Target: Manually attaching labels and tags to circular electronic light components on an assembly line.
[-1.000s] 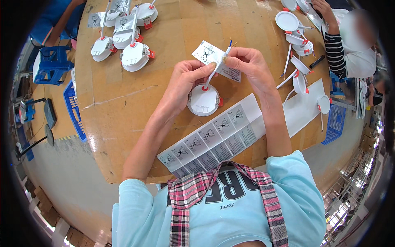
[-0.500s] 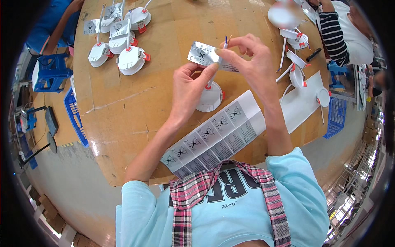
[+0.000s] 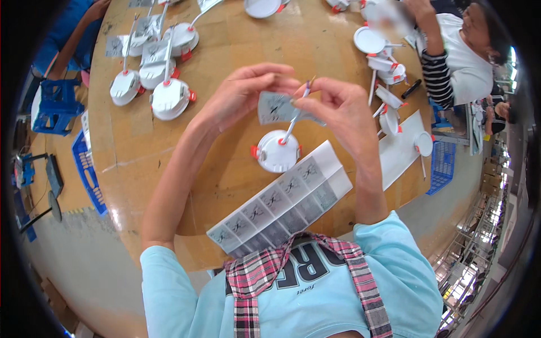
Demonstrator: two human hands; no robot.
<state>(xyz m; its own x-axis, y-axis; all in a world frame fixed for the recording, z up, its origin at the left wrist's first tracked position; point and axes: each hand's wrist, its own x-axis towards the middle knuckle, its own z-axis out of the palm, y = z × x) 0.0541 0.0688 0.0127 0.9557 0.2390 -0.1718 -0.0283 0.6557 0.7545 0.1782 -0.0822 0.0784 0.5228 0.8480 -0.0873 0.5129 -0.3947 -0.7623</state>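
In the middle of the table a round white downlight (image 3: 276, 155) lies with its back up and red clips at its sides. Its white cable (image 3: 289, 130) rises from a red collar. My right hand (image 3: 341, 107) pinches this cable near its top, where thin wire ends stick out. A silver label (image 3: 273, 110) with dark print is wrapped at the cable and spreads out to the left. Just above the label, my left hand (image 3: 245, 93) has its fingers stretched out and grips nothing; whether a fingertip touches the label, I cannot tell.
A sheet of silver labels (image 3: 265, 209) lies nearest me. Several labelled downlights (image 3: 170, 100) stand at the far left, and more downlights (image 3: 389, 119) lie at the right beside a black marker (image 3: 412, 89). A co-worker's striped sleeve (image 3: 437, 79) reaches in at the right.
My left hand has let go of the label and cable and moved up and left, its fingers straightening. The right hand keeps its pinch. The head view has shifted slightly.
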